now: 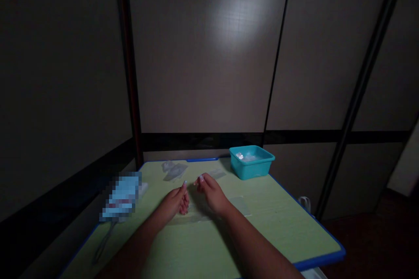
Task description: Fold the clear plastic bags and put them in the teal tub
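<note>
A pale green table [278, 222] with blue edging [321, 261]. On the table's far right corner stands a turquoise plastic basin [252, 170]. Along the table's left side lies a pixelated light-blue object [121, 196], a grey strap [105, 243] at its near end. Behind the table rise tall brownish panels [203, 74] crossed by a black band [196, 141].

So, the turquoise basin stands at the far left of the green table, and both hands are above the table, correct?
Not quite: the head view shows the turquoise basin at the far right of the green table. The left hand and right hand are indeed above the table.
</note>
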Motion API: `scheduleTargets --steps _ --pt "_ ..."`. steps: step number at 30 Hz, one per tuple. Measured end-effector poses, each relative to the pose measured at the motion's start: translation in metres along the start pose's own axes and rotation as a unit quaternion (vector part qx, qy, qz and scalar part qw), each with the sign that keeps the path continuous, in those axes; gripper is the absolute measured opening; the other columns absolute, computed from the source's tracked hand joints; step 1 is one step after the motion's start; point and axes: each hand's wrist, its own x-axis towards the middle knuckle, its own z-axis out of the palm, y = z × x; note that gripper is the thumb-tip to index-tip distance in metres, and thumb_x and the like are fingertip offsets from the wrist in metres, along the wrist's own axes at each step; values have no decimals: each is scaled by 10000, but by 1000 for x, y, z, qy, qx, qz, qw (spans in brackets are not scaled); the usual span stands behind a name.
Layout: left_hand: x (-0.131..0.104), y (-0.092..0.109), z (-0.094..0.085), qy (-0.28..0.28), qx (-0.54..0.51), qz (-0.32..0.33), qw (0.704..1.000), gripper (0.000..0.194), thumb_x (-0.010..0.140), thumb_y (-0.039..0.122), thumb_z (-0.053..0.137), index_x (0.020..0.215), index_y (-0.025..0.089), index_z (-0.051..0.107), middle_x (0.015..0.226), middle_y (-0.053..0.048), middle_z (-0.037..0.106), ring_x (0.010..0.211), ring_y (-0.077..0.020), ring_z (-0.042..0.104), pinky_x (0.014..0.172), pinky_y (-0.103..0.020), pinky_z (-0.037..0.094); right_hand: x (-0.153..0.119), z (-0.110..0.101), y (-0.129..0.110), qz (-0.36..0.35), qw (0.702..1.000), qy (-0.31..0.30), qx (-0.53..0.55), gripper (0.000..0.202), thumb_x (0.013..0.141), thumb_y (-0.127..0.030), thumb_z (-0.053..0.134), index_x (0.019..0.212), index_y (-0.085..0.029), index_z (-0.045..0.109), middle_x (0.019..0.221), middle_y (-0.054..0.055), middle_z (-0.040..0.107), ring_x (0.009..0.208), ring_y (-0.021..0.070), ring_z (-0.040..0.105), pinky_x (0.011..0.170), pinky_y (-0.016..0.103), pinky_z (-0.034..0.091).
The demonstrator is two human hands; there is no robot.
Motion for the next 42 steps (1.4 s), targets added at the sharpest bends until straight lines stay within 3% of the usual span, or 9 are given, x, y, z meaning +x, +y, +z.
scheduleTargets --steps 3,7,12,15,19,21,25,32,42 --pt "2 -3 1 10 -10 10 1000 594 666 770 334 635 188 452 445 45 487 387 -111 485 410 -225 381 -23 -5 -18 -85 963 -35 -255 368 846 -465 399 1064 -196 522 1131 101 536 1066 217 455 943 422 291" --pt "2 -4 2 7 -34 20 999 581 662 767 353 660 194 445 465 50 490 394 -104 461 418 -221 372 -51 -2 -27 -84 904 -145 -393 522 890 -471 295 1369 -283 208 1427 72 272 1300 223 226 1032 540 9" --pt "-3 -2 1 -4 -3 34 999 562 694 752 301 679 205 427 481 54 477 407 -110 450 428 -229 366 -60 5 -20 -59 888 -176 -421 536 905 -491 203 1390 -267 166 1426 76 269 1309 195 224 1046 523 -27" --pt "-13 4 5 19 101 94 990 463 772 651 308 709 210 435 560 44 502 491 -126 490 500 -246 405 -59 7 -19 -55 886 -179 -425 550 900 -510 195 1392 -265 162 1420 81 279 1308 190 227 1045 527 -36" --pt "-35 14 22 120 306 192 925 354 839 490 321 785 204 522 848 -49 612 841 -195 559 792 -328 407 -60 8 -22 -65 878 -183 -438 560 894 -501 238 1396 -307 82 1436 42 246 1314 185 209 1042 541 -34" --pt "-47 15 32 142 387 181 893 409 854 482 292 978 203 564 1110 -94 583 1069 -232 490 941 -398 307 -60 9 -23 -73 868 -189 -454 567 894 -461 263 1396 -315 42 1444 25 223 1317 182 198 1045 534 -36" --pt "-67 12 43 99 470 109 870 633 851 570 208 1344 193 336 1422 -82 294 1312 -248 221 1051 -482 73 -57 12 -21 -62 853 -207 -476 552 891 -377 264 1397 -315 53 1447 25 210 1318 189 194 1041 539 -29" --pt "-80 13 39 73 506 57 858 672 854 572 104 1365 180 297 1422 -63 275 1326 -228 192 1058 -482 69 -54 12 -12 -28 857 -199 -474 556 869 -415 266 1395 -266 162 1447 52 205 1325 182 171 1044 523 -19" --pt "-73 1 34 57 537 53 840 686 850 565 109 1367 153 291 1435 -58 232 1334 -221 159 1059 -456 141 -61 7 -10 -26 861 -88 -499 586 855 -450 296 1394 -252 176 1445 50 196 1323 208 179 1014 527 -147"
